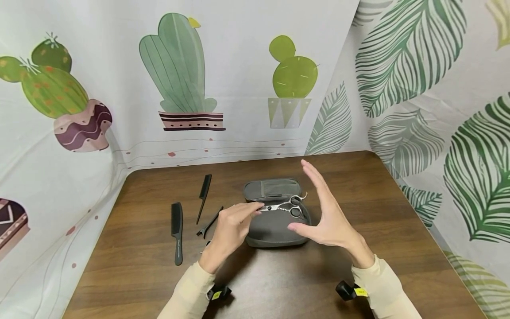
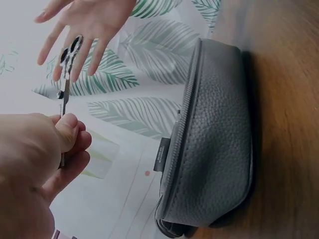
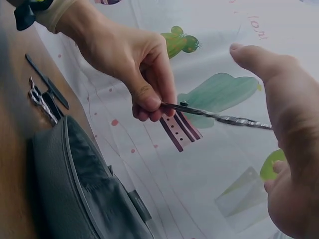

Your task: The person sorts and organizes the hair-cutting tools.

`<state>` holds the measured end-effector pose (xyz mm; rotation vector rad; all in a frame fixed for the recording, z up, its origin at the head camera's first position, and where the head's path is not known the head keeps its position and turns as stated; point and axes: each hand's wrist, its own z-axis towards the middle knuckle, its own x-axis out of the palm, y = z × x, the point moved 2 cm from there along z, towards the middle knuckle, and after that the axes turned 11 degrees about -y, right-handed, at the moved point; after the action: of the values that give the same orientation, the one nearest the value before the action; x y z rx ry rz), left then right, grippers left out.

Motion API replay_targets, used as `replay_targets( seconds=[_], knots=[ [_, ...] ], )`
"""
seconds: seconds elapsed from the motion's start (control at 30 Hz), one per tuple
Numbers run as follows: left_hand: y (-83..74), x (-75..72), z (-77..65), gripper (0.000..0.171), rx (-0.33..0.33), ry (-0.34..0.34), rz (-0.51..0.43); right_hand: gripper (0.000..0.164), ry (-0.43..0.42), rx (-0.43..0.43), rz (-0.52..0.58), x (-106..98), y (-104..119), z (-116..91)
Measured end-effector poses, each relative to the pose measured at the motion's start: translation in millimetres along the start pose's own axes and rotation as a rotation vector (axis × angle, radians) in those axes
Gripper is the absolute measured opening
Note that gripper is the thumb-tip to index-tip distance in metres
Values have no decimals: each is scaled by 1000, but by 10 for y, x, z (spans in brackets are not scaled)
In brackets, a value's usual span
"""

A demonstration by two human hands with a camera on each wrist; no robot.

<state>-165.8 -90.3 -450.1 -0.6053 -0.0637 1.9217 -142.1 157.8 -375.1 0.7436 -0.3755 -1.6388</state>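
Note:
My left hand (image 1: 233, 223) pinches a pair of silver hair scissors (image 1: 279, 207) by the blade end, between thumb and fingers. The scissors are held up over the unzipped grey case (image 1: 275, 232), their finger rings pointing right. My right hand (image 1: 332, 217) is beside the rings, thumb and fingers spread wide apart. In the left wrist view, the rings (image 2: 71, 50) overlap the right hand's fingers (image 2: 94, 55). The blade tips are mostly hidden by the left hand.
Left of the case lie a wide black comb (image 1: 177, 235), a tail comb (image 1: 205, 188) and a black hair clip (image 1: 210, 222). Another pair of scissors (image 3: 42, 102) lies beside the case, largely hidden by my left hand in the head view. A patterned cloth (image 1: 247, 79) hangs behind the table.

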Motion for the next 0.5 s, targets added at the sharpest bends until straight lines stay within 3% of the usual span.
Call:
replay_targets(
  seconds=[0.17, 0.5],
  knots=[
    [-10, 12, 29, 25, -73, -60, -59, 120, -57, 22, 239, 29, -41, -8],
    [-150, -7, 99, 23, -174, -92, -97, 111, -79, 127, 477, 185, -317, -134]
  ],
)
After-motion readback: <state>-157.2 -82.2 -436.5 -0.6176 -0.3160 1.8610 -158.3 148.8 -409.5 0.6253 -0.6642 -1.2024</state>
